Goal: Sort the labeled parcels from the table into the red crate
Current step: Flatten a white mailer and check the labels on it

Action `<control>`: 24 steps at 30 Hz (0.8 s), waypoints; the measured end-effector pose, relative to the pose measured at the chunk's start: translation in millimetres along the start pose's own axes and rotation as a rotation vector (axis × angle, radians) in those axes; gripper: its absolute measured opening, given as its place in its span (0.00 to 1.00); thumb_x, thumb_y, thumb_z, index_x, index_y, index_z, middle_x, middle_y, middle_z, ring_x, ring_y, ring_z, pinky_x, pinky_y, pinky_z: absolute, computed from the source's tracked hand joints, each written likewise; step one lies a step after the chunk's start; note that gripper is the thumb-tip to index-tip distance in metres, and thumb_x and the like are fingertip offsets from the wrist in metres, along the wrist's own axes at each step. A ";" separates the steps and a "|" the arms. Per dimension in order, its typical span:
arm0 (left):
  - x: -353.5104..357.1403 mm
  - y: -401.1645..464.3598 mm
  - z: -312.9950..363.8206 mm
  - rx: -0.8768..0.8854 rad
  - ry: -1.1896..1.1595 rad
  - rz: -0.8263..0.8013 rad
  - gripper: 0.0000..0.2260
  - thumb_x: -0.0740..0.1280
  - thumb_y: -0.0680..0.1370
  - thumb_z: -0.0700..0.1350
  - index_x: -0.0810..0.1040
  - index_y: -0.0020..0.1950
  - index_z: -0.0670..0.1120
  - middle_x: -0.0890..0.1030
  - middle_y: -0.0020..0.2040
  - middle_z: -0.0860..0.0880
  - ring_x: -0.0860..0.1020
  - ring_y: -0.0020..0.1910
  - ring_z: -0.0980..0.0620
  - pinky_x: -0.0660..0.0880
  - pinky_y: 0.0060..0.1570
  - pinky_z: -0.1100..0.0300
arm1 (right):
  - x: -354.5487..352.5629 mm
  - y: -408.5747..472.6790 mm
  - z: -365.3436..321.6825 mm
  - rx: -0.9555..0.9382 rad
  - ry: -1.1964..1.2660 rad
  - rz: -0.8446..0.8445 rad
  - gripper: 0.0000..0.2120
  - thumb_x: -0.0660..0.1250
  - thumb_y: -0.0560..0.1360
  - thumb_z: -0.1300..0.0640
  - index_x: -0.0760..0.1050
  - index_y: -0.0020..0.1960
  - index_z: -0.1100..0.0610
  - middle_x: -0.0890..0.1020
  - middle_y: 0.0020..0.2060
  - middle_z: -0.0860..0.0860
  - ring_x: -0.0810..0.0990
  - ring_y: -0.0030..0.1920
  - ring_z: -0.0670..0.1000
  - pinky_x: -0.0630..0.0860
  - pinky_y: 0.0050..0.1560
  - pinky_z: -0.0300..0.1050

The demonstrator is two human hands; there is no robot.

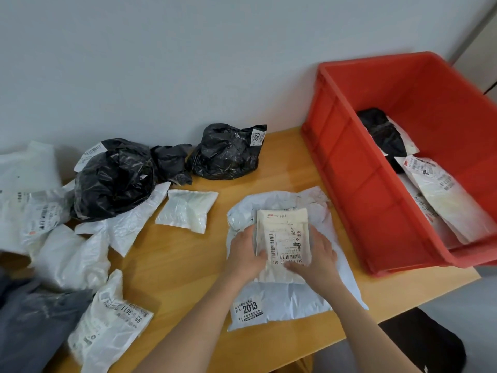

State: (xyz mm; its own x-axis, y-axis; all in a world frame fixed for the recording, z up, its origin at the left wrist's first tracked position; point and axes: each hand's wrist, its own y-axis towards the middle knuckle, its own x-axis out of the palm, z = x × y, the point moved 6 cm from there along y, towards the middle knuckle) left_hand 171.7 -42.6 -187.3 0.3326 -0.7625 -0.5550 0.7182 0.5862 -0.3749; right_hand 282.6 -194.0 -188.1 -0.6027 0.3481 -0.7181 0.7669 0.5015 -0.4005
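Pale grey-white wall (188,63) runs behind the tabletop (172,265), light wood w/ a rounded front edge. Top right corner: lighter panel w/ a dark edge strip (484,49), maybe door or cabinet, can't tell. Below front edge, dark fabric (425,343) over grey floor (462,305) at lower right.

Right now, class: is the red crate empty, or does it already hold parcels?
Not empty. The red crate holds a black parcel and white labelled parcels on its floor.

a cream labeled parcel (282,238) lies flat on a larger white parcel (282,300) beside the red crate (357,184).
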 end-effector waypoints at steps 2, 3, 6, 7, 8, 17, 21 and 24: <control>4.5 0.8 -3.1 -0.094 -0.128 -0.027 0.19 0.68 0.75 0.44 0.71 0.66 0.50 0.74 0.60 0.53 0.72 0.61 0.54 0.71 0.64 0.54 | 6.6 1.7 7.9 0.107 0.062 -0.044 0.51 0.77 0.66 0.43 0.52 0.78 0.55 0.61 0.74 0.54 0.56 0.75 0.56 0.55 0.74 0.54; 6.2 2.5 -4.6 -0.137 -0.169 -0.020 0.17 0.68 0.74 0.45 0.73 0.62 0.49 0.76 0.58 0.52 0.75 0.59 0.53 0.74 0.62 0.52 | 10.4 3.0 11.3 0.151 0.095 -0.061 0.50 0.77 0.64 0.39 0.56 0.77 0.53 0.65 0.72 0.53 0.61 0.73 0.57 0.59 0.73 0.56; 9.8 4.6 -3.4 -0.244 -0.238 -0.026 0.12 0.68 0.75 0.44 0.75 0.57 0.45 0.79 0.55 0.48 0.79 0.52 0.51 0.79 0.52 0.54 | 23.6 12.5 25.4 0.222 0.236 -0.074 0.43 0.68 0.57 0.23 0.69 0.66 0.44 0.77 0.60 0.48 0.74 0.63 0.54 0.73 0.64 0.58; 11.5 4.9 -4.8 -0.290 -0.279 -0.038 0.12 0.68 0.76 0.43 0.74 0.58 0.44 0.79 0.55 0.48 0.79 0.52 0.51 0.78 0.50 0.57 | 26.5 16.0 28.5 0.233 0.289 -0.077 0.40 0.66 0.60 0.23 0.72 0.63 0.46 0.80 0.57 0.47 0.77 0.60 0.53 0.75 0.61 0.57; 14.2 4.3 -5.4 -0.337 -0.338 -0.057 0.13 0.68 0.76 0.42 0.72 0.59 0.43 0.79 0.56 0.49 0.78 0.53 0.51 0.77 0.48 0.58 | 27.3 18.5 30.0 0.238 0.335 -0.087 0.36 0.65 0.64 0.26 0.74 0.62 0.49 0.81 0.55 0.47 0.79 0.57 0.52 0.77 0.60 0.56; 23.9 7.3 -9.0 -0.493 -0.439 -0.095 0.19 0.69 0.67 0.46 0.77 0.58 0.48 0.83 0.53 0.48 0.81 0.52 0.48 0.81 0.51 0.49 | 17.8 18.9 24.5 0.280 0.373 -0.152 0.27 0.68 0.68 0.35 0.70 0.58 0.52 0.81 0.51 0.48 0.80 0.55 0.52 0.77 0.57 0.52; 23.4 8.4 1.5 -0.517 -0.598 -0.074 0.16 0.69 0.75 0.39 0.69 0.61 0.44 0.80 0.55 0.46 0.80 0.49 0.49 0.80 0.43 0.54 | 13.7 19.0 10.4 0.235 0.555 -0.225 0.22 0.65 0.78 0.47 0.62 0.67 0.53 0.79 0.57 0.50 0.81 0.51 0.47 0.77 0.41 0.35; 17.6 12.7 12.9 -0.486 -0.752 -0.054 0.16 0.68 0.76 0.35 0.70 0.62 0.43 0.81 0.55 0.45 0.81 0.50 0.46 0.80 0.46 0.50 | -4.7 23.1 -8.2 0.109 0.597 -0.202 0.23 0.63 0.80 0.49 0.62 0.71 0.54 0.78 0.60 0.48 0.80 0.55 0.47 0.78 0.46 0.37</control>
State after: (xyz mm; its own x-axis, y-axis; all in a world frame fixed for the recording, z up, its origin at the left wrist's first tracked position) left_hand 194.6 -52.1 -192.2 0.7412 -0.6700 0.0416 0.4632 0.4656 -0.7541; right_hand 301.3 -177.6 -189.3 -0.7328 0.6520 -0.1946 0.6243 0.5306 -0.5733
